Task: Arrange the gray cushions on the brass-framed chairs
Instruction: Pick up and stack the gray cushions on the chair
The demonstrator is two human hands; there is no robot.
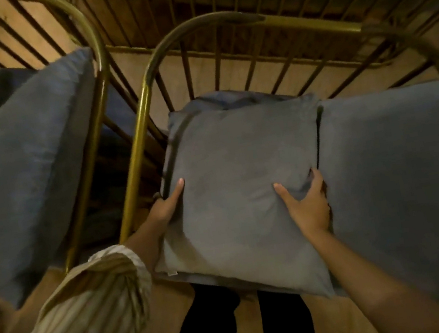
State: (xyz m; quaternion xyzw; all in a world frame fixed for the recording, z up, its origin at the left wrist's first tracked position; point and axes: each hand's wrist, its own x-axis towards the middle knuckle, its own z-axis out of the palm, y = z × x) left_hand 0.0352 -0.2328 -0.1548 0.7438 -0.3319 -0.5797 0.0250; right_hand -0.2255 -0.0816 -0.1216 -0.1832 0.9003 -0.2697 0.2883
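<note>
A square gray cushion (238, 180) lies flat on the seat of the brass-framed chair (138, 133) in front of me. My left hand (168, 203) grips its left edge, thumb on top. My right hand (308, 201) presses on its right side, fingers tucked into the gap beside a larger gray cushion (402, 166) lying to the right. Another gray fabric layer (219, 101) shows under the square cushion at the back. A further gray cushion (27, 173) leans on the neighbouring brass chair (90, 37) at the left.
Thin brass spindles (254, 68) form the chair back behind the cushions, with wooden floor showing through them. My dark trouser legs (209, 326) stand at the seat's front edge. A striped sleeve (78, 318) covers my left forearm.
</note>
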